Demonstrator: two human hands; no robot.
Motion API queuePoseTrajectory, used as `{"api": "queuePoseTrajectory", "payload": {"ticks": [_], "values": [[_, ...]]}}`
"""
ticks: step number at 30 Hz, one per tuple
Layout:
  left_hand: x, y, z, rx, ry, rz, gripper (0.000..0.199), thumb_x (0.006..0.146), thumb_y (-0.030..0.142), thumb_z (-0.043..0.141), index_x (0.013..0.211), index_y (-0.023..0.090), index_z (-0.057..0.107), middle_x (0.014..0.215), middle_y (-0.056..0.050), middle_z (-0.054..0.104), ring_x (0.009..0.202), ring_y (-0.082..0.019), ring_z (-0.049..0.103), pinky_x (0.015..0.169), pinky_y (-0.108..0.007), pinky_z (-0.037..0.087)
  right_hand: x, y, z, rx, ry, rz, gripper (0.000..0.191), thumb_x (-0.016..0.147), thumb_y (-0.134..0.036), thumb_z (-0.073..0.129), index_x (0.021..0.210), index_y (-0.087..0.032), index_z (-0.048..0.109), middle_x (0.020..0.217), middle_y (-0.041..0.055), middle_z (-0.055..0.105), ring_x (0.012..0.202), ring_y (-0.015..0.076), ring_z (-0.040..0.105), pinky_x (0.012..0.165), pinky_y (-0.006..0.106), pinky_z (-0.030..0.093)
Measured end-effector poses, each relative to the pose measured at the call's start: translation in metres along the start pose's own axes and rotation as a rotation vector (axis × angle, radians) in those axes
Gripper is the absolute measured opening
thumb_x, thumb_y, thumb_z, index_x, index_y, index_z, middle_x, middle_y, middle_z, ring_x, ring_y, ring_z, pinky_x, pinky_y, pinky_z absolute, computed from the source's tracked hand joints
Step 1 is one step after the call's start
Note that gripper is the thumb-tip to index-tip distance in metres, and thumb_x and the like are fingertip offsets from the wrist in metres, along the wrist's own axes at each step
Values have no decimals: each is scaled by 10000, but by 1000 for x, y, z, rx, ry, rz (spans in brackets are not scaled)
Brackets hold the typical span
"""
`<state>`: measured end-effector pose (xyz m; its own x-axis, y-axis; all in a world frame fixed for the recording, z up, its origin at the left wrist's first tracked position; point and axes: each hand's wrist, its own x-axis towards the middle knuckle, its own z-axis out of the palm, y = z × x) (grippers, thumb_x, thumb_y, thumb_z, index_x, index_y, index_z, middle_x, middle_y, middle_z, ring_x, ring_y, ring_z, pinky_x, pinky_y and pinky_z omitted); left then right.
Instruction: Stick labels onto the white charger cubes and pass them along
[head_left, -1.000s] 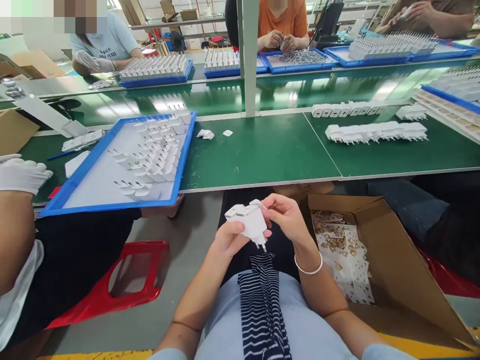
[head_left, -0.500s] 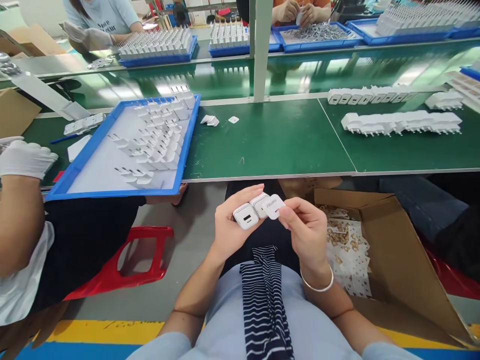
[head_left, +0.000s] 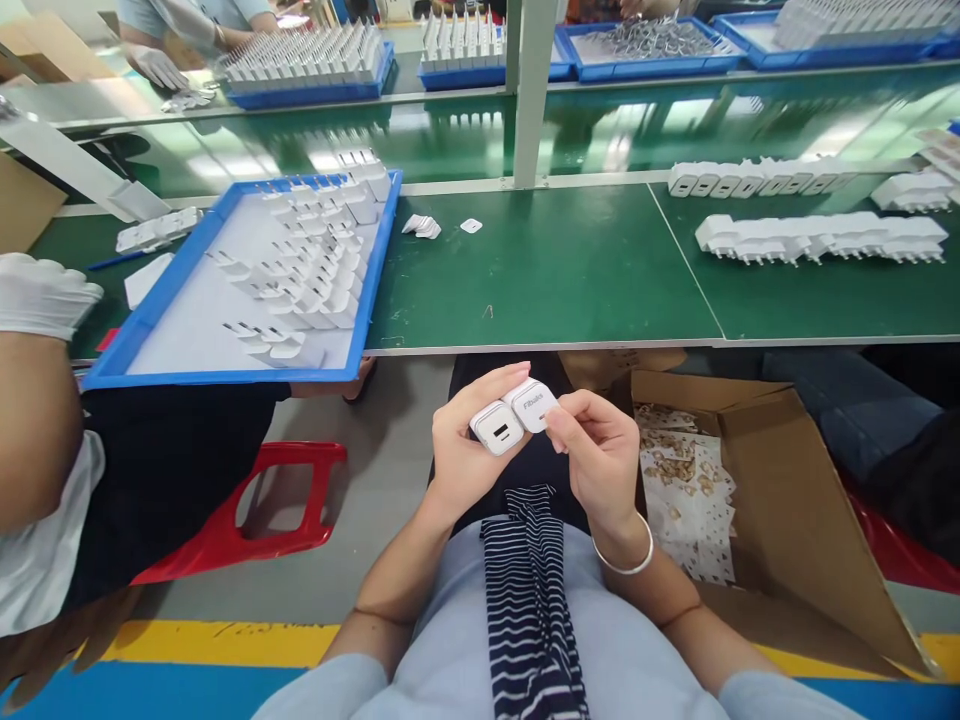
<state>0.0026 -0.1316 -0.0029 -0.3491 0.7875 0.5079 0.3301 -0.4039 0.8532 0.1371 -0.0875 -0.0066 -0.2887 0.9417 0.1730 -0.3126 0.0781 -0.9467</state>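
Gripping two chargers [head_left: 497, 428], left hand [head_left: 463, 440] | pinching lettered cover [head_left: 533, 402], right hand [head_left: 600, 445] | blue tray [head_left: 184, 325]: pronged chargers [head_left: 319, 290]

And here they are, two white chargers side by side and touching, held up off the table, port ends up and tilted. The left one [head_left: 498, 430] shows a rounded-square face with a wide dark slot and a narrower one beside it. Over the face of the right one [head_left: 514, 393] sits a thin white plate [head_left: 532, 405], grey lettering showing, apparently flush, though its lower edge is partly hidden.
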Motion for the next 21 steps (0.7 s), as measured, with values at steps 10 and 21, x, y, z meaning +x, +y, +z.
{"api": "queuePoseTrajectory", "payload": {"ticks": [10, 21], "values": [[-3, -1, -1, 17, 0, 10, 395, 803, 212, 830, 1188, 250, 754, 1246, -78, 757, 1138, -226, 735, 997, -357, 620, -1, 3, 3, 1, -11, 45, 350, 893, -319, 730, 614, -209, 549, 523, -55, 509, 479, 94, 438, 487, 251, 356], [-1, -5, -5, 54, -38, 65, 382, 816, 225, 819, 1191, 249, 750, 1248, -77, 756, 1108, -218, 741, 967, -350, 626, 4, 1, -1, 60, -68, 153, 360, 872, -321, 745, 586, -208, 559, 489, -61, 448, 480, 96, 368, 484, 261, 275]]}}
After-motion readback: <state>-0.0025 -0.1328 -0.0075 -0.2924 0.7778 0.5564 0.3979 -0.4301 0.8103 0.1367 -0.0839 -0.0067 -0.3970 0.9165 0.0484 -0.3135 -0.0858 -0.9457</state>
